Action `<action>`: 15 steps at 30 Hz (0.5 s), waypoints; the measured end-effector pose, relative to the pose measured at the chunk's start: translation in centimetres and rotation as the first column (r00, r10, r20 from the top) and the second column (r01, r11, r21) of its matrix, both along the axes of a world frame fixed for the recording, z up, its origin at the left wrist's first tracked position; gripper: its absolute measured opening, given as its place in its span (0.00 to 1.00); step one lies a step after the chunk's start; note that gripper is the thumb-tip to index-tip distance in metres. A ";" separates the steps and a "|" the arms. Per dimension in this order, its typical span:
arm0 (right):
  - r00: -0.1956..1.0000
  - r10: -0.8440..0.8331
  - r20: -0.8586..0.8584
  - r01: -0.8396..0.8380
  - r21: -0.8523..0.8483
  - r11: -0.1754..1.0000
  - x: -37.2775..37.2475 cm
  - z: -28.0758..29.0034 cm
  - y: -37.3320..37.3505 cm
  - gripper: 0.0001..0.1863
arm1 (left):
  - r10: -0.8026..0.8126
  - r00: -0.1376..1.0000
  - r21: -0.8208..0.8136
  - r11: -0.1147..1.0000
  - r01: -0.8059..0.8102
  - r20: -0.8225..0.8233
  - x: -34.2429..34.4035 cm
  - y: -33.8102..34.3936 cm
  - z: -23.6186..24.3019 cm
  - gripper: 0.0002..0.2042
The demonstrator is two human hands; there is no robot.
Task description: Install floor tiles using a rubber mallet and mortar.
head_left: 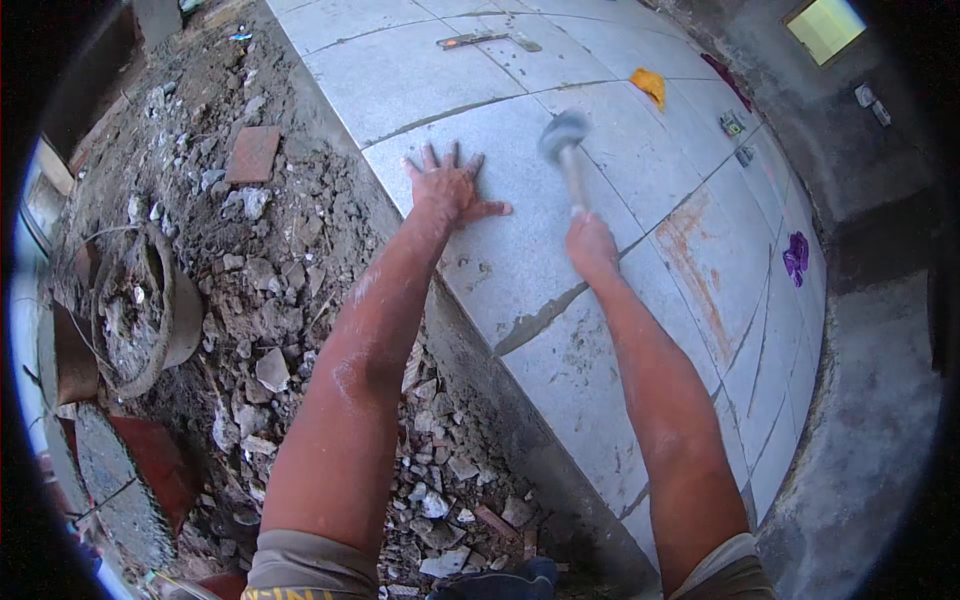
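My left hand [446, 190] lies flat on a grey floor tile [510, 240], close to the tile's outer edge, with its fingers spread. In my right hand [591, 245] is the handle of a mallet [570, 165], whose dark head is smeared by motion. That head hovers over or touches the same tile, to the right of my left hand; I cannot tell which. Grey mortar [545, 318] shows in the wide joint on the near side of this tile.
Rubble [265, 275] and soil lie left of the tiled edge, with a bucket [180, 310] and a reddish tile piece [254, 154]. Farther off on the tiles are a long tool [472, 40], a yellow cloth [649, 86] and a purple cloth [796, 258]. A wall [880, 340] bounds the right.
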State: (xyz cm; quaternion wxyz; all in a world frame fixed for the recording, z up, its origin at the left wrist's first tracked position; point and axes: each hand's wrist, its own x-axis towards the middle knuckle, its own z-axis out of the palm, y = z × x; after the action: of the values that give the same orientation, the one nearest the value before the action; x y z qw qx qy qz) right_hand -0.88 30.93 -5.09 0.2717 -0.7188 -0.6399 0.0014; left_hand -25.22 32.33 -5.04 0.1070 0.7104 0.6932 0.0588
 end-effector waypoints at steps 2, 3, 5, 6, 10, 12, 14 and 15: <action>0.999 0.026 0.035 -0.022 -0.113 0.993 -0.4 -0.6 0.6 0.21 | 0.008 1.000 -0.007 1.000 -0.008 -0.026 -0.5 -0.1 -0.4 0.58; 1.000 0.028 0.002 -0.027 -0.069 0.997 -0.4 -0.7 0.8 0.21 | 0.009 0.999 -0.007 1.000 -0.009 -0.039 -0.8 -0.1 -0.4 0.58; 0.999 0.020 -0.030 -0.020 -0.028 0.999 0.3 -0.9 0.9 0.22 | 0.008 0.999 -0.013 1.000 -0.009 -0.033 -0.9 0.0 -0.5 0.58; 0.997 0.053 0.047 -0.048 -0.103 0.994 0.7 -0.7 1.2 0.22 | 0.010 1.000 -0.017 1.000 -0.011 -0.022 -0.9 0.0 -0.5 0.58; 0.996 0.055 -0.076 -0.054 0.015 0.998 -0.4 0.0 0.4 0.22 | 0.002 1.000 -0.011 1.000 -0.002 0.008 -0.9 -0.4 -0.3 0.58; 0.993 0.109 0.043 -0.104 -0.112 0.988 1.0 -1.5 -0.2 0.21 | 0.007 1.000 0.019 1.000 -0.008 0.019 -0.6 -0.4 -0.4 0.58; 0.972 0.190 0.138 -0.153 -0.245 0.957 0.5 -1.1 -0.5 0.21 | 0.011 1.000 0.013 1.000 -0.012 0.022 -0.5 -0.4 -0.4 0.58; 0.992 0.125 0.025 -0.119 -0.160 0.980 -0.6 -0.1 -0.8 0.22 | 0.022 1.000 0.004 1.000 -0.022 0.020 -0.9 -0.5 -0.6 0.58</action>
State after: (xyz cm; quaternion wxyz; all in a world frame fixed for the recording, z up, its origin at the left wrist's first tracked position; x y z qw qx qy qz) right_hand -1.46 30.18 -5.18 0.2019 -0.6973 -0.6854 0.0561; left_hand -26.17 31.86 -5.60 0.1118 0.7023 0.6997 0.0686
